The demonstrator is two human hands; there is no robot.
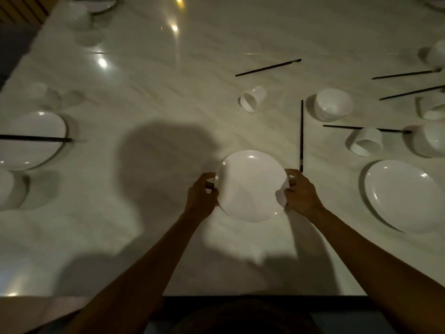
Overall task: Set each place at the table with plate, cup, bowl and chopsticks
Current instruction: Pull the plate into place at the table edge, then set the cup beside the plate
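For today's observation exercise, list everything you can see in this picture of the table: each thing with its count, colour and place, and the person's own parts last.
Table: one, pale marble, fills the view.
Held plate: one, white, near the front edge, between both hands.
Other plates: two clear, white; one right, one left with dark chopsticks across it; part of another top left.
Cups on their sides: two clear, white, centre right and right; others at the edges are unclear.
Bowl: one clear, white, right of centre; more white vessels at the right and left edges.
Loose chopsticks: about five, dark, scattered right; one by the held plate.
Left hand: grips the plate's left rim.
Right hand: grips its right rim.
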